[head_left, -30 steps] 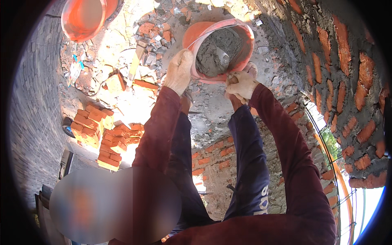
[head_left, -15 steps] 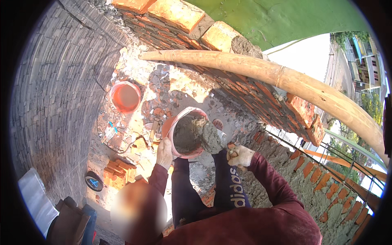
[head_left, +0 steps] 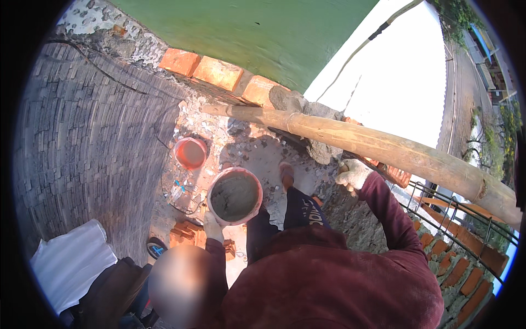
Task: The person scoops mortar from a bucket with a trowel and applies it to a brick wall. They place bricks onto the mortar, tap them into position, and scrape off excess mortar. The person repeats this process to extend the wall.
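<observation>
My left hand [head_left: 213, 227], in a pale work glove, grips the near-left rim of a pink-orange bucket [head_left: 259, 211]. Grey wet mortar [head_left: 234, 196] fills much of the bucket. Out to the right, my gloved right hand [head_left: 353, 175] is closed round the handle of a trowel [head_left: 340, 163]. A lump of mortar [head_left: 323, 151] covers most of its blade, just below the bamboo pole. Beyond the pole, more mortar [head_left: 287, 101] lies on top of the brick wall [head_left: 218, 72], beside its last bricks.
The thick bamboo pole [head_left: 361, 140] crosses in front of the wall. A smaller orange bucket [head_left: 190, 153] stands on the rubble-strewn floor. Stacked bricks [head_left: 187, 234] sit at left, near a white sack [head_left: 74, 263]. Steel rebar [head_left: 466, 211] runs along the right. A co-worker's blurred head is at lower left.
My right hand has carried the loaded trowel from over the bucket up and right toward the wall. My left hand stays on the bucket rim. The whole view has shifted.
</observation>
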Demonstrator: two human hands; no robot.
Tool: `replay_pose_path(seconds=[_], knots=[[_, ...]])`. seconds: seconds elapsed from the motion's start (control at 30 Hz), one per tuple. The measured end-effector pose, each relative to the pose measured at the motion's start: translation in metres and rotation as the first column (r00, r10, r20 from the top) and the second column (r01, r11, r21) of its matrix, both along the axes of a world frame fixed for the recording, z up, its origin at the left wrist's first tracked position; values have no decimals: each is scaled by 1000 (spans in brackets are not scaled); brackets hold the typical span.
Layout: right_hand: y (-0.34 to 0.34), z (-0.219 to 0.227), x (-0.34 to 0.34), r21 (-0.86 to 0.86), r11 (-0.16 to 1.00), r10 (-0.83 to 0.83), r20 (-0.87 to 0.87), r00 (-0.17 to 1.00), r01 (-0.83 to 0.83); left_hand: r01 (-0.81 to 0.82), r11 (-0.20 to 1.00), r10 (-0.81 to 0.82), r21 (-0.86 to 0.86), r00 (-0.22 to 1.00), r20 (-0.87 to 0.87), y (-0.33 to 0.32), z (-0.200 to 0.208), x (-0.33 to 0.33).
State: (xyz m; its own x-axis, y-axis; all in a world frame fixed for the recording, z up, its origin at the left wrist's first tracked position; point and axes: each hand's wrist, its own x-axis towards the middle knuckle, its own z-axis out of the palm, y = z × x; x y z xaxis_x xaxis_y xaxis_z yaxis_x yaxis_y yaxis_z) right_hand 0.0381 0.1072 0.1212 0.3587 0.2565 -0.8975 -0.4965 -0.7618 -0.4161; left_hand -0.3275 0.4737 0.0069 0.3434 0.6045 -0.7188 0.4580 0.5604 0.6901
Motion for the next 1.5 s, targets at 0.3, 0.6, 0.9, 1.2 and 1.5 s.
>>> replay_pose_path(seconds=[0.3,0.6,0.9,1.2,1.5], knots=[[56,-54,100,-67,902,405,470,784,-425,-377,926,378,-15,925,51,0,-7,-110],[97,-105,94,71,939,89,895,438,-336,-288,954,289,78,957,3,2,-3,-151],[66,-104,122,94,852,433,429,793,-516,-407,913,406,2,910,81,-2,16,-119],[83,-106,147,-38,711,641,446,624,-702,-404,915,403,14,914,37,10,11,-102],[130,-73,168,-22,663,647,519,559,-748,-341,936,344,-80,938,27,-3,28,-58]])
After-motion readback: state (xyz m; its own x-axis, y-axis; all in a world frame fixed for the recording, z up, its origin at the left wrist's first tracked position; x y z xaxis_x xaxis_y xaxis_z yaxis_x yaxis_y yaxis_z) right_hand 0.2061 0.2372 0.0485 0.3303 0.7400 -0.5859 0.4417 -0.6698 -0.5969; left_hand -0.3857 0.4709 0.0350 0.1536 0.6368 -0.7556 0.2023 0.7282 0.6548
